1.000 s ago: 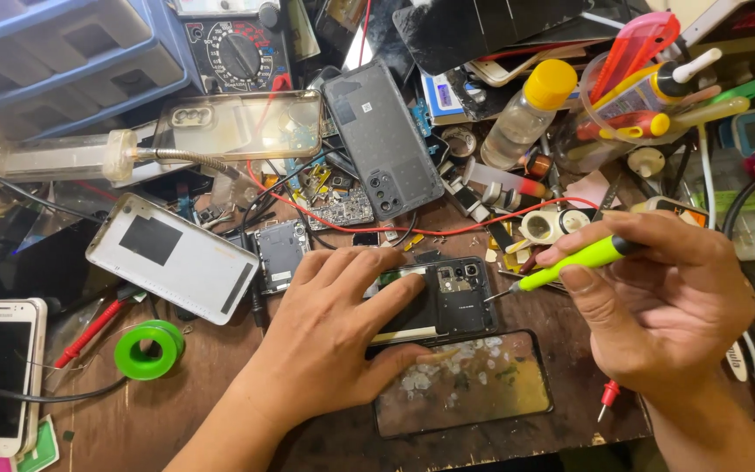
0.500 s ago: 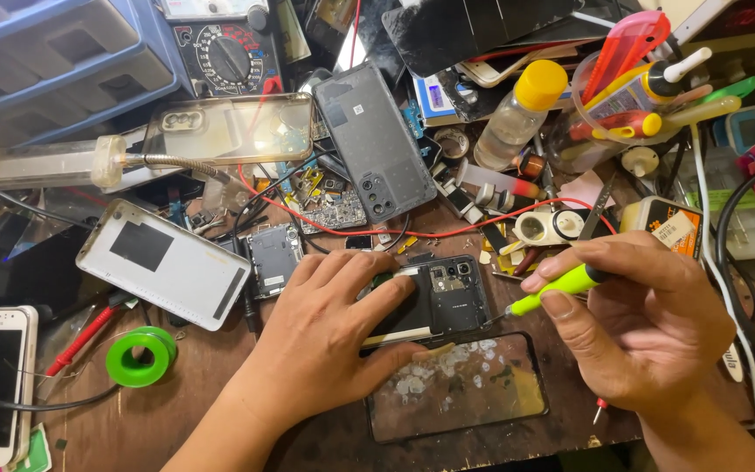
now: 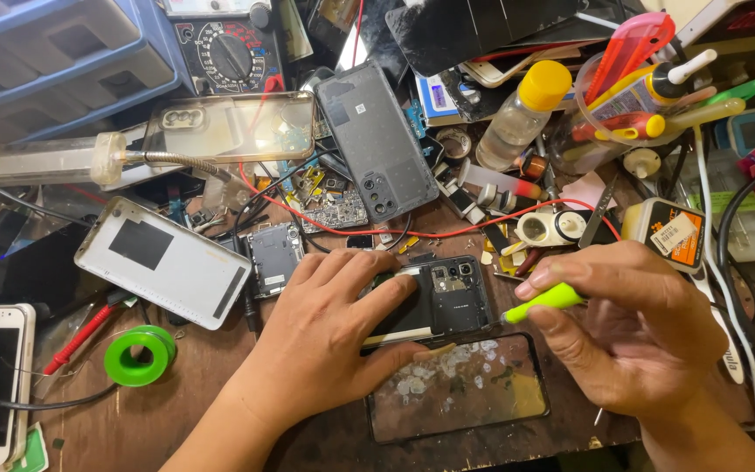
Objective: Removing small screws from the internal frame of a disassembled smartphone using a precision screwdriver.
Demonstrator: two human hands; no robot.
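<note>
head view shows you a crowded bench [image 3: 176,411], and the biggest thing in your work is the opened phone body [image 3: 447,301] lying at the middle, its far end with the camera block exposed. just nearer to you lies a detached screen glass [image 3: 456,389], touching the phone's near edge, so keep your wrist off it. your left hand [image 3: 329,350] lies flat with fingers spread, pressing the phone down rather than closing round it; keeping that pressure even should stop the body from sliding. your right hand [image 3: 640,336] is closed on a green-handled screwdriver [image 3: 543,301], its tip at the phone's right edge. i judge that a tool held upright and turned with little force suits best. small loose parts lie on the far side.
</note>
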